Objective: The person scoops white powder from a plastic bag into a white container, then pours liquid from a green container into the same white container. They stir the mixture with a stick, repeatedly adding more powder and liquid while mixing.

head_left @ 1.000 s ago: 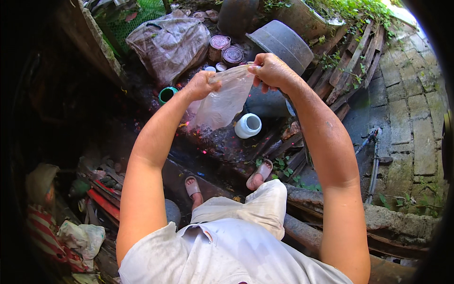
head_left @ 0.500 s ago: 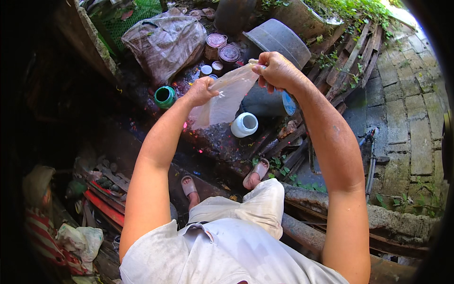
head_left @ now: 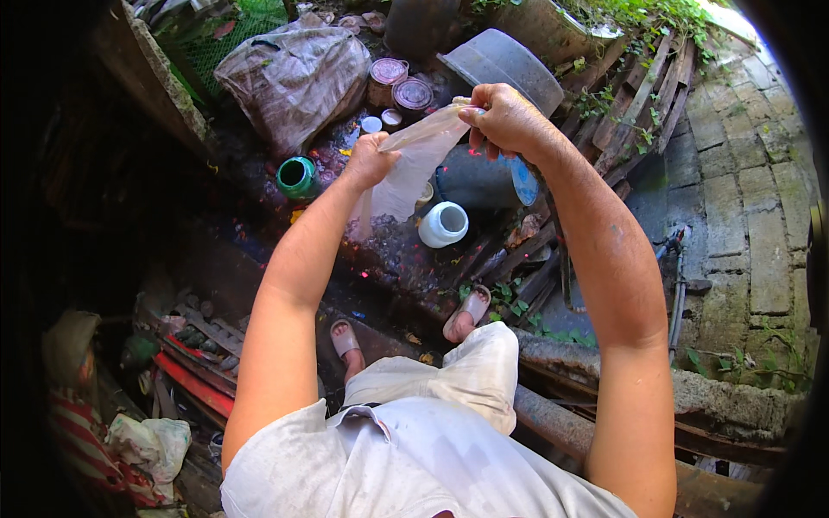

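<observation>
A thin, whitish, see-through sheet [head_left: 416,177] is stretched between my two hands; I cannot tell whether it is cloth or plastic. My left hand [head_left: 371,162] is closed on its left edge. My right hand [head_left: 505,121], higher up, pinches the upper right corner between thumb and fingers. The rest of the sheet hangs down in loose folds. Below it stands a white wide-mouthed jar [head_left: 438,231], open at the top. Left of my left hand is a green open jar [head_left: 296,176]. Neither jar is touched by my hands.
Lidded paint cans [head_left: 413,94] and a crumpled dirty sack [head_left: 294,82] lie beyond my hands. A grey tub [head_left: 509,67] and a dark bucket [head_left: 479,177] stand at the right. Stacked planks [head_left: 643,95] border a brick path [head_left: 760,216]. Red strips [head_left: 194,386] and scraps are at the left.
My left hand has moved slightly right and up, and the sheet now hangs narrower and more folded. My right hand has risen a little, still pinching the corner.
</observation>
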Available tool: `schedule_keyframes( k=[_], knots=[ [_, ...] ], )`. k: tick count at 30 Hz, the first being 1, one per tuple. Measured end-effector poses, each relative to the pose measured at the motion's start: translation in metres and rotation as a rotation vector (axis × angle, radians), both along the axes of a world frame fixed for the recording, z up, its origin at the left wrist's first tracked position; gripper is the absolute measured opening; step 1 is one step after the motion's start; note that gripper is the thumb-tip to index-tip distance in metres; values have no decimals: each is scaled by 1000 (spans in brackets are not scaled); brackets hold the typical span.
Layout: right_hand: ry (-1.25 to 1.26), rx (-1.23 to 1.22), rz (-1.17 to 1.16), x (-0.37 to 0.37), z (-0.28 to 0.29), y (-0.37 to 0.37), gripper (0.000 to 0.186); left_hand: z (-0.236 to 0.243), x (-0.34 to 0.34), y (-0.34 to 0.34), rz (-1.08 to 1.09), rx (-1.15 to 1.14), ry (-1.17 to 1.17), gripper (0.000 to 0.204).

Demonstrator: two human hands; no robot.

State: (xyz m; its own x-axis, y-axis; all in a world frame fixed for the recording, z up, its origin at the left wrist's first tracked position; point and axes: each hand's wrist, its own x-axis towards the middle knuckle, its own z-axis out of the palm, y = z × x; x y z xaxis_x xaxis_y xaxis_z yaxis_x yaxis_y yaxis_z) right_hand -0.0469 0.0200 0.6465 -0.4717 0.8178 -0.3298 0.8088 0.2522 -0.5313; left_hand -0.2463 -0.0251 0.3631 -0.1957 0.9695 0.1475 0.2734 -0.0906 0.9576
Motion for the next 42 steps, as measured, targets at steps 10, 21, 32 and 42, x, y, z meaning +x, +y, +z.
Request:
schedule_keyframes(
  k=[10,21,32,42],
  knots=[
    [55,15,-11,-1,-9,1,23,-13,-14,14,-40,96,-12,16],
    [74,56,-33,8,-20,0,22,5,-35,-11,-72,-329,410,25],
    [201,69,-37,-6,-93,-28,67,29,0,17,83,-338,-70,27],
    [284,-211,-1,1,-159,-46,37,28,-34,35,-200,-250,346,49]
  ],
)
